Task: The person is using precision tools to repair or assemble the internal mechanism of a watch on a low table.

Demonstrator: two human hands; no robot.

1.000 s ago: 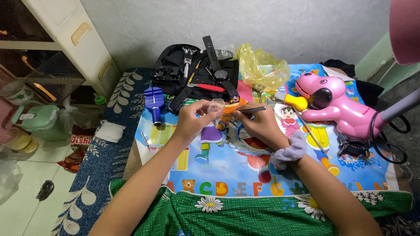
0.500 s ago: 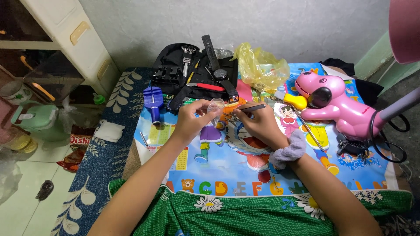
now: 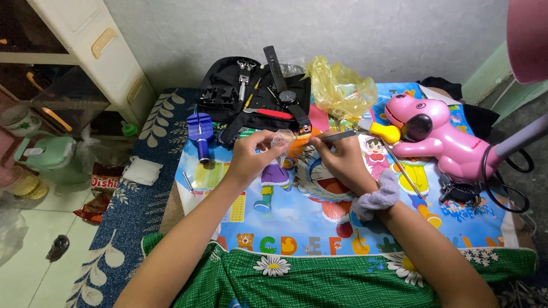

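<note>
Hands met above the middle of a low table (image 3: 502,236) covered with a bright cartoon-printed sheet. The left hand (image 3: 251,157) was closed around a small clear plastic bag (image 3: 282,138), pinching it between thumb and fingertips and holding it raised just off the sheet. The right hand (image 3: 339,157) was closed around a slim grey metal tool (image 3: 334,136), gripped like a pen, with its tip pointing left toward the bag. Whether the tip touched the bag could not be told. A lilac scrunchie (image 3: 374,199) sat on the right wrist.

Behind the hands, a black tool case (image 3: 228,94) lay open at the far edge of the table. It carried a black watch (image 3: 285,94) with its strap stretched out, a red-handled tool (image 3: 268,113) and several small metal tools. A blue holder block (image 3: 200,128) stood just left of the case. A crumpled yellow plastic bag (image 3: 339,88) lay to the right of the case. A pink cow-shaped lamp (image 3: 439,137) rested on the right part of the table, with a black cable (image 3: 502,188) looping beside it. A screwdriver with a yellow handle (image 3: 385,132) lay between the right hand and the lamp.

A green checked cloth with daisies (image 3: 319,279) covered the near edge. A blue patterned rug (image 3: 123,228) lay on the floor to the left.
</note>
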